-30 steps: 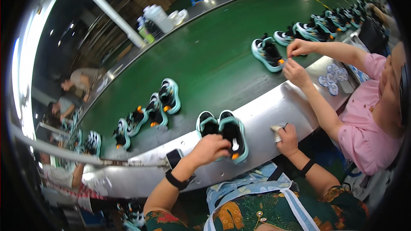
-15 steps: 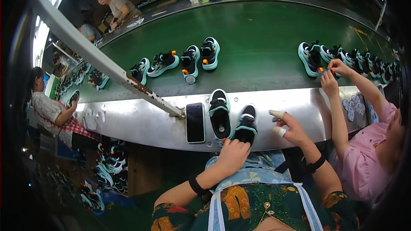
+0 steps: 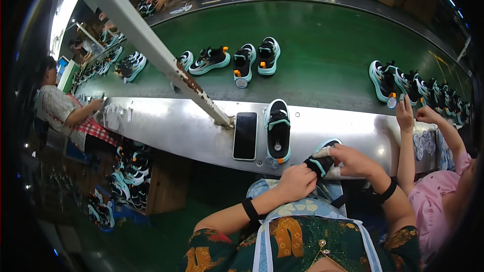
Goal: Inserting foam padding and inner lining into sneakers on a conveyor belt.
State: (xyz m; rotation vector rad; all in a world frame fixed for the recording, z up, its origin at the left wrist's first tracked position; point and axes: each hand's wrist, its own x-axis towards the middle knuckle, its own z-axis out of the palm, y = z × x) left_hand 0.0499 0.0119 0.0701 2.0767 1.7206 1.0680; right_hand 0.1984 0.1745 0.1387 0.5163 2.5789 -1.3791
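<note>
Head view: at four o'clock the left hand [image 3: 297, 181] is clamped on the held shoe [image 3: 319, 165]; the right hand [image 3: 355, 159] touches its side, grip unclear. Probably light, soft-topped, stiff-soled; best held by the heel. Farther, at ten o'clock from it, another shoe [image 3: 278, 130] rests on the surface [image 3: 333, 123].

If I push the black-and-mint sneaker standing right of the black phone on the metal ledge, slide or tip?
The black-and-mint sneaker likely slides before tipping: it stands upright on a thick mint sole. The shiny grey metal ledge looks smooth, so grip may be modest. Its dark upper looks like fabric, so probably gives if squeezed.
</note>
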